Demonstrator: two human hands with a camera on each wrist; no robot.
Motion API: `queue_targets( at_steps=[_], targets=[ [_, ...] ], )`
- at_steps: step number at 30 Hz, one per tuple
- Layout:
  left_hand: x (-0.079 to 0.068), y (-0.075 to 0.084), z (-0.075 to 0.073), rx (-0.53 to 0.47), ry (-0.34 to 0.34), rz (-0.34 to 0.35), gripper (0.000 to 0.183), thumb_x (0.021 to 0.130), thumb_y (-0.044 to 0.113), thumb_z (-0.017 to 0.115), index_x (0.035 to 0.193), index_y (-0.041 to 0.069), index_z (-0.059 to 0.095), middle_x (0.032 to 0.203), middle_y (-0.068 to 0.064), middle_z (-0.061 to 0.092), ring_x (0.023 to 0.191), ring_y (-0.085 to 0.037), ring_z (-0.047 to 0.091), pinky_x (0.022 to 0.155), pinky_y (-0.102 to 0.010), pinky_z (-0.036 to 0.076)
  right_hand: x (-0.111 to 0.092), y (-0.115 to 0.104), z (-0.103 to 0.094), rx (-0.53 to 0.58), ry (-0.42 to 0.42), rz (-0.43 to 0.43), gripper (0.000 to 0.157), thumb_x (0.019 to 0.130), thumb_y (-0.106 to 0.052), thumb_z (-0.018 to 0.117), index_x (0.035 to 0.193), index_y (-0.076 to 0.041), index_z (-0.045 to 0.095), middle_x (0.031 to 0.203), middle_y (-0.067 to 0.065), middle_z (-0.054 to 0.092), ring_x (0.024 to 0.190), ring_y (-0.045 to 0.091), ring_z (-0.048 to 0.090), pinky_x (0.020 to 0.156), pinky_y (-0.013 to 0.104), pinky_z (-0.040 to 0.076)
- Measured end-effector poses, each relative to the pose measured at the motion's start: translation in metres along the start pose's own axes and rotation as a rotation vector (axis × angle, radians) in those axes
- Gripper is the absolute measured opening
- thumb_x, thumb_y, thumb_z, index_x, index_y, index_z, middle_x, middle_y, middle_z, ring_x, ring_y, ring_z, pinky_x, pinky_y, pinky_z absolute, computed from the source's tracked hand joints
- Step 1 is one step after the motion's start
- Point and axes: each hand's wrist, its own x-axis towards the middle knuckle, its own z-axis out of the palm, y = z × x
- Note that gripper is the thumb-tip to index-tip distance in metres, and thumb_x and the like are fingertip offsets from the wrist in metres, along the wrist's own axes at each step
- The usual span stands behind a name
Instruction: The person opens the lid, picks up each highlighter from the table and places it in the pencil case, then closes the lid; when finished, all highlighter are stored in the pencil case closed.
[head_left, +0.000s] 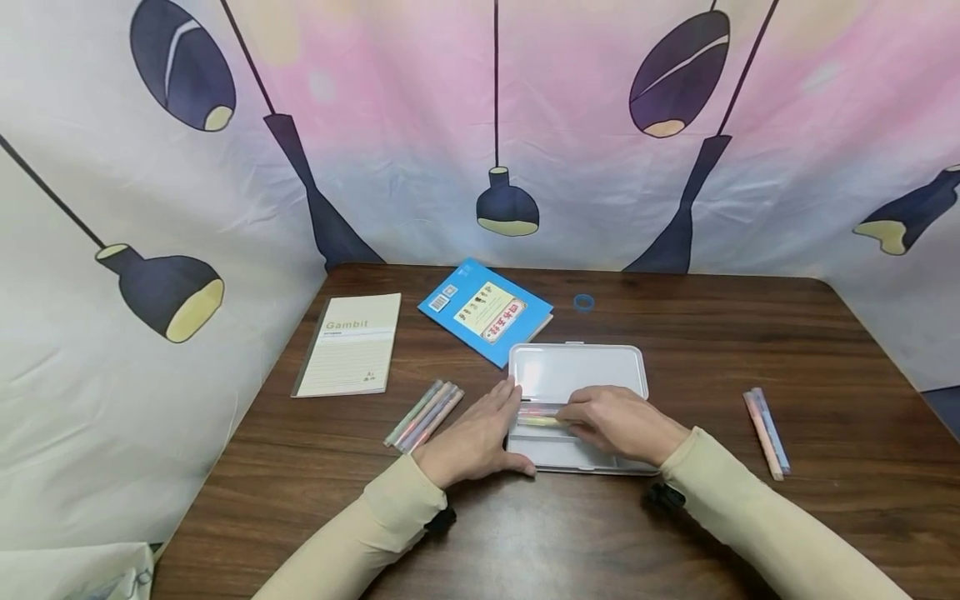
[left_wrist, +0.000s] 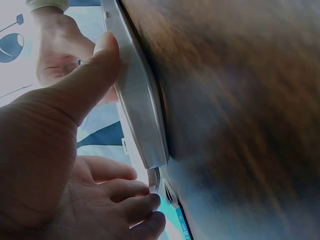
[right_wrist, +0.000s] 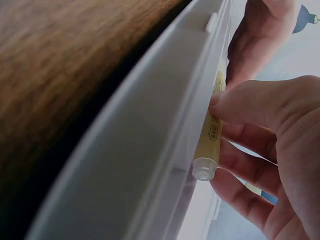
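A white pencil case (head_left: pixel 555 454) lies on the table with its lid (head_left: pixel 581 371) raised toward the back. My left hand (head_left: pixel 476 437) rests against the case's left end, fingers extended along it. The left thumb touches the front edge, seen also on the case wall (left_wrist: pixel 137 110) in the left wrist view. Between thumb and fingers, my right hand (head_left: pixel 618 421) pinches a yellow marker pen (right_wrist: pixel 210 135) with a clear end, low over the case's back compartment. A pinkish pen (head_left: pixel 536 409) lies behind the yellow one, partly hidden by the right hand.
Several pens (head_left: pixel 423 417) lie side by side left of the case, and two more pens (head_left: pixel 767 433) lie to the right. Behind are a cream notebook (head_left: pixel 348 354), a blue book (head_left: pixel 457 312) close to the lid, and a blue ring (head_left: pixel 583 309).
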Motion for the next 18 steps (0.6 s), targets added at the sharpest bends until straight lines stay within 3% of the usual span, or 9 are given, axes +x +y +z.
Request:
queue_targets(
  at_steps=[18],
  targets=[
    [0.000,0.000,0.000,-0.008,0.000,0.005,0.110,0.082,0.055,0.075,0.156,-0.004,0.019,0.164,-0.022,0.010,0.152,-0.030,0.013,0.123,-0.042,0.020,0.007,0.000,0.011,-0.001,-0.016,0.004,0.017,0.086,-0.010,0.078,0.103,-0.015,0.078,0.087,-0.007,0.067,0.078,0.006,0.063,0.071,0.030,0.056]
  ],
)
